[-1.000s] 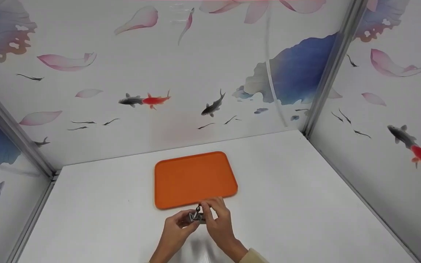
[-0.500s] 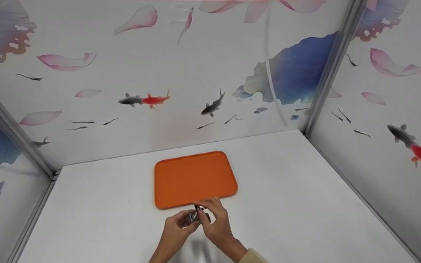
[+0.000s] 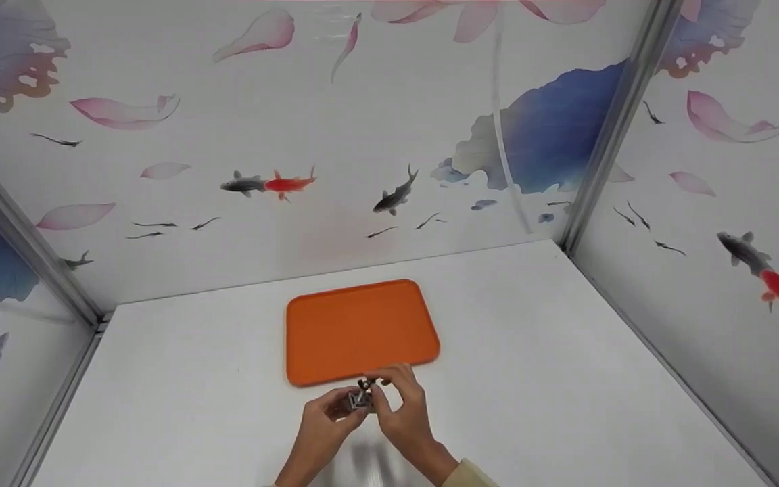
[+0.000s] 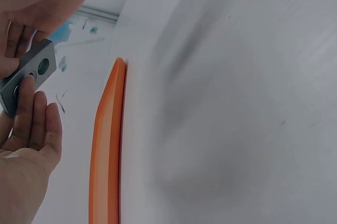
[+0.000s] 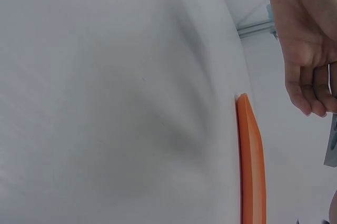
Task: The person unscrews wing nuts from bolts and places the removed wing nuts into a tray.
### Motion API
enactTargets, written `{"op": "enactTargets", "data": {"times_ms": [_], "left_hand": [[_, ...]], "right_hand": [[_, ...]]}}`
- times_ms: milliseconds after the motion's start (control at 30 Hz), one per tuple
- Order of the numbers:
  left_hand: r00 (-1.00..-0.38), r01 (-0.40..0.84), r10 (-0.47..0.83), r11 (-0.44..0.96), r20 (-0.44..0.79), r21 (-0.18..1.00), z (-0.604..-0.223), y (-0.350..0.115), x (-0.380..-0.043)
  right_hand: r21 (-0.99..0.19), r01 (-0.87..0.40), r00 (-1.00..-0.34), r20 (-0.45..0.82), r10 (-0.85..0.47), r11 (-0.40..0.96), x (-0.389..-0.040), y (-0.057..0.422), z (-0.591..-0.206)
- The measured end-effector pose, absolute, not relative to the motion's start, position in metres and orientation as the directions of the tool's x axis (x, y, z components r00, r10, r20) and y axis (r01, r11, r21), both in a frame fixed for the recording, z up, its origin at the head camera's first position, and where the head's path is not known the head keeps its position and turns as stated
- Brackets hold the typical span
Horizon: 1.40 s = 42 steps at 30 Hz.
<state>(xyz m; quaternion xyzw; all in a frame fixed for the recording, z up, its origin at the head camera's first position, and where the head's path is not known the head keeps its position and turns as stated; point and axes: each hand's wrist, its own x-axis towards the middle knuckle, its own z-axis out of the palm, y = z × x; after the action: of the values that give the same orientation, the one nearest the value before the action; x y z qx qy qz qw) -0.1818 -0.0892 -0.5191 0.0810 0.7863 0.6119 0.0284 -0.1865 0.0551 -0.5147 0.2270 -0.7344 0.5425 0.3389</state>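
Observation:
A small grey metal block [image 3: 359, 401] is held between both hands, just in front of the orange tray's near edge in the head view. Round holes go through the face of this block [image 4: 44, 66] in the left wrist view. A thin stem with a dark rounded tip [image 3: 364, 384] stands up from it. My left hand [image 3: 325, 419] grips the block from the left, fingers along its underside. At the stem and the block's right end, my right hand [image 3: 404, 412] pinches with curled thumb and forefinger. Its fingers partly hide the stem.
Beyond the hands, an orange tray [image 3: 362, 331] lies on the white table [image 3: 531, 379]. Panels painted with fish and petals [image 3: 335, 135] enclose the table at the back and sides, with metal posts [image 3: 599, 142] at the corners.
The right thumb and forefinger first moved left over the stem, then drew back a little right. The block has tilted slightly, and the left hand keeps its grip nearly in place.

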Motion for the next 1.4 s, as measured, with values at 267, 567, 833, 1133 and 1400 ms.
{"op": "enactTargets", "data": {"times_ms": [267, 567, 833, 1133, 1400], "left_hand": [[-0.987, 0.093, 0.15, 0.241, 0.058, 0.966, -0.535, -0.093, -0.188], [-0.989, 0.084, 0.143, 0.247, 0.05, 0.965, -0.541, -0.092, -0.191], [-0.988, 0.068, 0.148, 0.246, 0.032, 0.967, -0.541, -0.089, -0.191], [-0.987, 0.072, 0.155, 0.244, 0.035, 0.967, -0.528, -0.087, -0.186], [-0.987, 0.095, 0.147, 0.258, 0.058, 0.961, -0.507, -0.085, -0.176]], "right_hand": [[-0.669, -0.664, -0.686, 0.723, 0.086, 0.334, -0.188, 0.055, -0.517], [-0.653, -0.676, -0.661, 0.742, 0.111, 0.341, -0.19, 0.054, -0.518], [-0.678, -0.657, -0.685, 0.719, 0.115, 0.33, -0.19, 0.055, -0.519], [-0.672, -0.682, -0.684, 0.726, 0.075, 0.289, -0.189, 0.052, -0.517], [-0.623, -0.722, -0.643, 0.765, 0.04, 0.302, -0.188, 0.053, -0.517]]}}
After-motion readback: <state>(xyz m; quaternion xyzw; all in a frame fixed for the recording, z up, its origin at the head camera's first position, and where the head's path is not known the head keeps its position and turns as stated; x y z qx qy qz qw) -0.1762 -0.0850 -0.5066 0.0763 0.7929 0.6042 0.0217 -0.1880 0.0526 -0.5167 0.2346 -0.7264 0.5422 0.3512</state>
